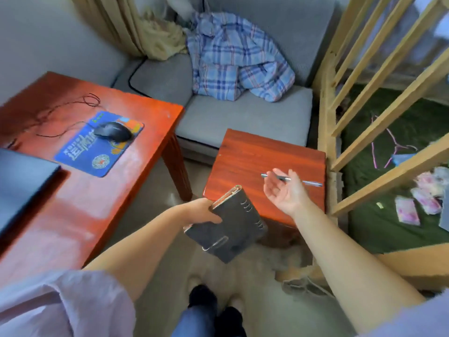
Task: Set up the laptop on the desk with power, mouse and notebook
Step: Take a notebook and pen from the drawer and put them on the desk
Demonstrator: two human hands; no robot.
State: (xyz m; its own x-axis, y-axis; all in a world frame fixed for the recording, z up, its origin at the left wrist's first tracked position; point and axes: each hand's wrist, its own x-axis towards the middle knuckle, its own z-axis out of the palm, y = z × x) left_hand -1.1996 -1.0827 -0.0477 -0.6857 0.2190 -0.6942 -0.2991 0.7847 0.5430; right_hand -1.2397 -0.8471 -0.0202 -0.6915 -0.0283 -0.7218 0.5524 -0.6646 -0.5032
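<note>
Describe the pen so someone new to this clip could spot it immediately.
Find the small red-brown wooden side table between the grey sofa and the pale wooden railing. The slim silver-and-dark pen lies near its right edge, partly behind the open right hand, the only thing on that tabletop.

Pale lilac sleeves [60, 305], blue trousers [192, 322]

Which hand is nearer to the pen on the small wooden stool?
Right. The right hand is open, palm up, directly over the pen on the stool. The left hand grips the notebook off the stool's near-left corner.
</note>
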